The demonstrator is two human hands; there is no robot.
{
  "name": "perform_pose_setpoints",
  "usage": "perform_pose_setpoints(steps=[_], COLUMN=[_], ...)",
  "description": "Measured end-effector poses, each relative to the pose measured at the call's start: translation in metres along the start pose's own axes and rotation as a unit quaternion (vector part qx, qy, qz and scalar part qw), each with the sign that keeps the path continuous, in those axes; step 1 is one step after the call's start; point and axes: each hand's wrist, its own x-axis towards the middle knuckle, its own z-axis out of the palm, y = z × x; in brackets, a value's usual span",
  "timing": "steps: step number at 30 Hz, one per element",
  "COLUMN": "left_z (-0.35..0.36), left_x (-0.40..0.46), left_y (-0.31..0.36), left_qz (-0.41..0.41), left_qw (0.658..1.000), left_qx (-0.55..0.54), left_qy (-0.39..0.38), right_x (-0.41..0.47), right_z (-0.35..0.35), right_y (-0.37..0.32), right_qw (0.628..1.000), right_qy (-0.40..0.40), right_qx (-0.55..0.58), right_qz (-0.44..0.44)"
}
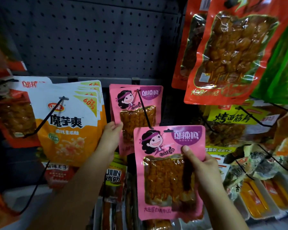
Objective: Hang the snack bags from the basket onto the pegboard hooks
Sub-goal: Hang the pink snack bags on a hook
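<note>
Head view: right hand (204, 165) grips pink bag (169, 173); left hand (111, 135) pinches hung bag (136, 113); line slot onto hook (144, 110) just above.

Dim aisle, foil glare, blurred warped edges
</note>
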Motion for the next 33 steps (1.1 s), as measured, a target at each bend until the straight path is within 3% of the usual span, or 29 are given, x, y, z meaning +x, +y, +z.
perform_pose_setpoints(steps=[6,10,21,33], left_z=[-0.015,-0.021,-0.025,-0.024], left_x=[-0.079,-0.114,-0.135,-0.118], left_y=[-0.010,-0.003,0.031,0.022], left_qz=[0.058,0.142,0.271,0.225], left_qw=[0.993,0.984,0.958,0.971], left_qx=[-0.074,-0.048,-0.079,-0.076], left_qy=[-0.077,-0.095,-0.053,-0.020], right_x=[-0.012,-0.022,-0.034,-0.030], right_z=[0.014,0.021,0.025,0.031], right_y=[0.003,0.007,-0.018,-0.021], right_qw=[0.999,0.996,0.992,0.995], right_qy=[-0.044,-0.081,-0.102,-0.098], right_qx=[0.022,0.026,0.036,0.018], right_qz=[0.006,0.007,-0.063,-0.027])
